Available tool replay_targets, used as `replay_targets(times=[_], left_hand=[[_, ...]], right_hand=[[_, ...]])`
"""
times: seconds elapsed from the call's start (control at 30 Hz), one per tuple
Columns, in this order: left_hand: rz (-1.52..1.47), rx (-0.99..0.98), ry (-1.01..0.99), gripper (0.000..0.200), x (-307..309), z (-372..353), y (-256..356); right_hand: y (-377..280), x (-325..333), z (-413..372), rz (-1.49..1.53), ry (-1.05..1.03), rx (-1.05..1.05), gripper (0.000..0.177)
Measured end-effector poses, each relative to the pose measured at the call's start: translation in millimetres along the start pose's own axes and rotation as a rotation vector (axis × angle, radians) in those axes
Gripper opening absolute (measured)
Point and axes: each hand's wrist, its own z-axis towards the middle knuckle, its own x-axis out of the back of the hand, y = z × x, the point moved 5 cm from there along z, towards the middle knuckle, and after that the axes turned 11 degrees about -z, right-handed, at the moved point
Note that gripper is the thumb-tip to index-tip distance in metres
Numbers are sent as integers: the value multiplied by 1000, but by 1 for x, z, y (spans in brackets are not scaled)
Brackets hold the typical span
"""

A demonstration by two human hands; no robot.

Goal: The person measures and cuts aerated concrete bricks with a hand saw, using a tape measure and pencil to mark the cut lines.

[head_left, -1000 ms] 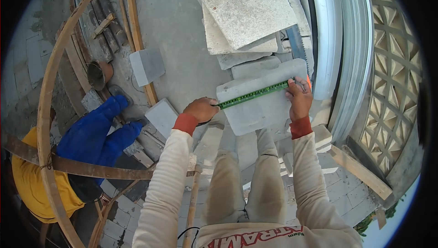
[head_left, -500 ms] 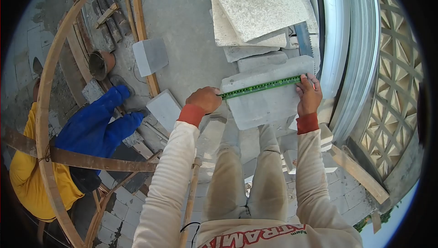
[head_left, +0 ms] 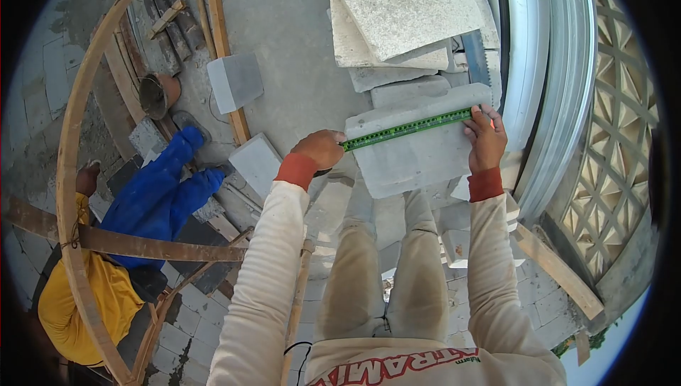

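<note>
A green ruler-like strip [head_left: 408, 129] with a row of dark holes or marks lies across the top of a pale grey block [head_left: 418, 162]. My left hand [head_left: 320, 150] is closed on the strip's left end, at the block's left edge. At the other end, my right hand [head_left: 486, 139] pinches the strip between thumb and fingers near the block's right edge. The block is slightly tilted in view, above my legs.
Stacked slabs [head_left: 404, 10] and a saw blade [head_left: 475, 59] lie beyond the block. Two more blocks [head_left: 237, 82] [head_left: 257, 162] are on the left. A person in yellow and blue [head_left: 152, 201] bends behind a curved wooden strip [head_left: 69, 138]. A bucket [head_left: 159, 95] stands nearby.
Both hands and the strip have shifted slightly; the strip's right end sits a little higher and further right. The other person has moved, and a hand now shows at the far left.
</note>
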Motion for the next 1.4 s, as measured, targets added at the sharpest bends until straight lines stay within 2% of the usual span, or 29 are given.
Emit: replay_targets(times=[0.47, 1.17, 1.4], left_hand=[[2, 13, -70, 41, 7, 2, 12], [-24, -19, -37, 43, 8, 3, 8], [-30, 49, -66, 41, 9, 3, 14]], right_hand=[[4, -4, -4, -42, -21, -24, 31], [3, -7, -4, -51, -13, -18, 30], [3, -8, -3, -63, -5, -12, 29]])
